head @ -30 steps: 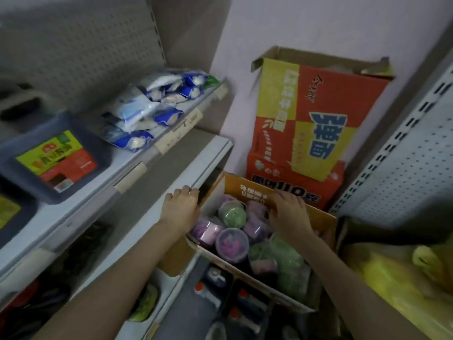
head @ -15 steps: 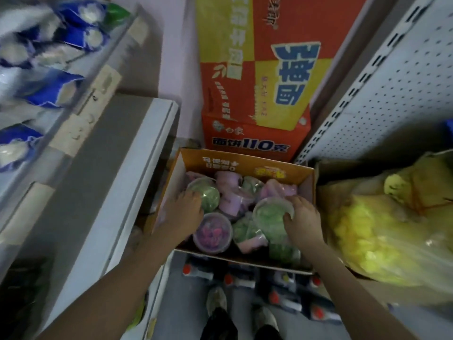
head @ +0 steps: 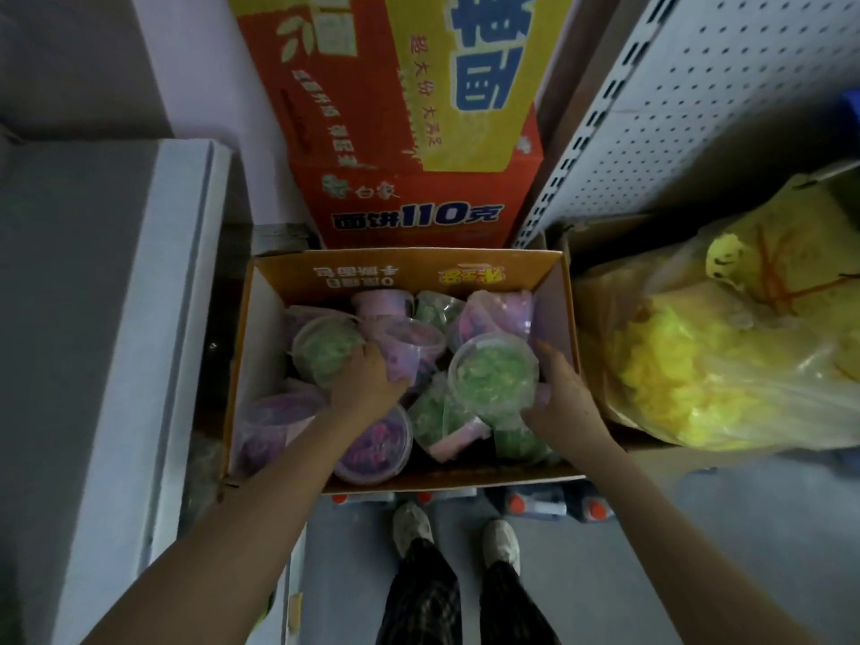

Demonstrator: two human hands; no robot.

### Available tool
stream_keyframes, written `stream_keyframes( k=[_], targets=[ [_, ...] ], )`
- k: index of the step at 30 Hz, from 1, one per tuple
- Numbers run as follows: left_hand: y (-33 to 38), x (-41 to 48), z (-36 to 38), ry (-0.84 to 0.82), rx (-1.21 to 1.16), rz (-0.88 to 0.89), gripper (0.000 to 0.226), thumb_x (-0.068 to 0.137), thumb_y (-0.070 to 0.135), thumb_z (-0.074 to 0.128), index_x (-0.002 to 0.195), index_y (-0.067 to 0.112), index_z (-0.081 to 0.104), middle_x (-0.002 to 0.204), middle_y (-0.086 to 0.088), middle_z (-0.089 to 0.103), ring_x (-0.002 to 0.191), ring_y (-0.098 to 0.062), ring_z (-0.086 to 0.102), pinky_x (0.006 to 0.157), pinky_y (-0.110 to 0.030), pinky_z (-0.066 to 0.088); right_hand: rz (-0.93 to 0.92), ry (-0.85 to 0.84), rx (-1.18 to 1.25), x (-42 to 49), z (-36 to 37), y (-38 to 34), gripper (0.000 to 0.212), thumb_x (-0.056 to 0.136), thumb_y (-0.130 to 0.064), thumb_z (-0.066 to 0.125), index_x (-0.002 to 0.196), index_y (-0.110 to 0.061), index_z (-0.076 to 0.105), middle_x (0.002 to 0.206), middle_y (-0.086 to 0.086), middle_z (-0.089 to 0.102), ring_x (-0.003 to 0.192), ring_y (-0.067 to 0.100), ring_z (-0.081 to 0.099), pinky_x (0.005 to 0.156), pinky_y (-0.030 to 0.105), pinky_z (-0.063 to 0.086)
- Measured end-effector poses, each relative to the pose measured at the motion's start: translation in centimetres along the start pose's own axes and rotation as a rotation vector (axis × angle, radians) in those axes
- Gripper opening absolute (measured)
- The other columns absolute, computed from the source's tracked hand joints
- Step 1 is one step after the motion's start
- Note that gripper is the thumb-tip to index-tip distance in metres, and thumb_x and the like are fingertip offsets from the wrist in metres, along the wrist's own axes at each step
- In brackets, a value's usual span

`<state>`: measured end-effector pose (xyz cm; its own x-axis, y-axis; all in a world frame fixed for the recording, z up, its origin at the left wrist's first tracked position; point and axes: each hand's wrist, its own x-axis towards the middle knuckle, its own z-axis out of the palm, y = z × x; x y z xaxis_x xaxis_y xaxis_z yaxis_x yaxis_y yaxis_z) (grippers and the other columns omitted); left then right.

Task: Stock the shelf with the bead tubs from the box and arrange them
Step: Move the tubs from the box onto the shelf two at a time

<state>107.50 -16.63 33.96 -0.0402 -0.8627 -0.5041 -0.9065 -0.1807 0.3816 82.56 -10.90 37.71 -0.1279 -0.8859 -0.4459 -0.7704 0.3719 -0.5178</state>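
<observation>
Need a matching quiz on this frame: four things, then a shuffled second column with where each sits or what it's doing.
1. right hand
2. yellow bag
3. red carton
4. purple tub

A. stands behind the open box
B. inside the box, at its near edge
C. grips the green tub
D. right of the box

Pairs: 1-C, 2-D, 3-A, 4-B

Big red-and-yellow noodle carton [head: 409, 146] stands at the back, with a white pegboard panel [head: 698, 86] right of it. A stuffed yellow plastic bag [head: 726, 360] sits below that. Orange-capped bottles [head: 554, 502] lie on the floor just ahead of pale shoes [head: 412, 528] and checked trousers [head: 465, 598].
</observation>
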Motion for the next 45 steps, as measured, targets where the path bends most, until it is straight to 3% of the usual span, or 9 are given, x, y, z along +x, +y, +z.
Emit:
stream_keyframes(
  k=[4,8,13,18,25,30,34,42,45],
  targets=[
    [0.3,2.5,1.0,0.014,-0.189,-0.027,0.084,0.068,0.044,0.071,0.136,0.007,0.037,0.127,-0.014,0.053,0.113,-0.031,0.055,0.091,-0.042,0.048,0.001,-0.020,0.134,0.7,1.6,0.4,0.112,0.058,-0.037,0.087,0.146,-0.027,0.019,0.141,-0.001,0.042,0.130,0.020,0.043,0.102,0.049,0.043],
    [0.5,3.9,2.2,0.046,-0.174,-0.025,0.095,0.067,0.044,0.077,0.136,-0.004,0.033,0.129,-0.020,0.052,0.115,-0.033,0.053,0.092,-0.042,0.047,0.005,-0.006,0.253,1.0,2.7,0.5,0.119,0.047,-0.052,0.083,0.142,-0.040,0.013,0.143,-0.003,0.039,0.132,0.022,0.041,0.103,0.053,0.041],
    [0.1,4.8,3.6,0.105,-0.088,0.001,0.105,0.060,0.052,0.080,0.138,0.008,0.026,0.132,-0.018,0.049,0.116,-0.036,0.051,0.091,-0.046,0.047,-0.029,0.010,0.306,1.2,3.6,0.7,0.121,0.052,-0.035,0.090,0.143,-0.039,0.010,0.144,-0.002,0.038,0.133,0.022,0.040,0.103,0.051,0.042],
    [0.1,4.9,3.7,0.157,-0.009,-0.017,0.092,0.056,0.056,0.080,0.129,0.018,0.039,0.123,-0.017,0.057,0.110,-0.038,0.055,0.084,-0.044,0.049,-0.037,0.081,0.305,0.8,3.8,0.8,0.109,0.053,-0.039,0.089,0.136,-0.043,0.018,0.139,-0.007,0.044,0.127,0.020,0.047,0.100,0.050,0.045],
    [1.4,2.9,2.2,0.240,-0.231,-0.026,0.085,0.055,0.047,0.082,0.124,0.023,0.040,0.121,-0.015,0.048,0.107,-0.034,0.054,0.082,-0.039,0.048,-0.068,0.161,0.422,-0.1,2.2,-0.4,0.107,0.054,-0.035,0.091,0.137,-0.034,0.023,0.117,-0.029,0.041,0.111,-0.003,0.044,0.081,0.010,0.040],
    [2.3,-0.2,-1.8,0.390,-0.365,0.039,0.083,0.058,0.042,0.084,0.126,0.026,0.039,0.124,-0.009,0.047,0.108,-0.023,0.051,0.078,-0.026,0.039,-0.106,0.173,0.439,-1.1,-0.2,-2.7,0.105,0.056,-0.032,0.091,0.138,-0.033,0.025,0.119,-0.020,0.044,0.109,0.001,0.045,0.084,0.022,0.041],
    [2.6,-3.8,-5.5,0.510,-0.465,0.041,0.089,0.052,0.048,0.082,0.126,0.029,0.038,0.125,-0.006,0.046,0.112,-0.021,0.050,0.089,-0.041,0.050,-0.144,0.182,0.451,-2.2,-2.9,-5.0,0.106,0.057,-0.029,0.090,0.139,-0.034,0.023,0.119,-0.019,0.041,0.107,0.001,0.041,0.086,0.024,0.039],
    [4.6,-13.6,-13.2,0.812,-0.565,0.004,0.077,0.054,0.041,0.087,0.118,0.032,0.045,0.119,0.001,0.050,0.102,-0.012,0.055,0.087,-0.033,0.050,-0.319,0.218,0.512,-4.4,-9.6,-8.9,0.107,0.054,-0.028,0.091,0.140,-0.023,0.028,0.121,-0.012,0.044,0.108,0.002,0.042,0.085,0.021,0.039],
    [5.9,-17.2,-15.3,0.935,-0.553,-0.007,0.078,0.058,0.031,0.087,0.123,0.023,0.044,0.119,-0.001,0.045,0.097,-0.003,0.043,0.087,-0.018,0.038,-0.408,0.192,0.526,-5.1,-11.8,-10.9,0.104,0.056,-0.025,0.091,0.140,-0.020,0.031,0.119,-0.011,0.046,0.107,0.007,0.047,0.082,0.023,0.040]
  ],
)
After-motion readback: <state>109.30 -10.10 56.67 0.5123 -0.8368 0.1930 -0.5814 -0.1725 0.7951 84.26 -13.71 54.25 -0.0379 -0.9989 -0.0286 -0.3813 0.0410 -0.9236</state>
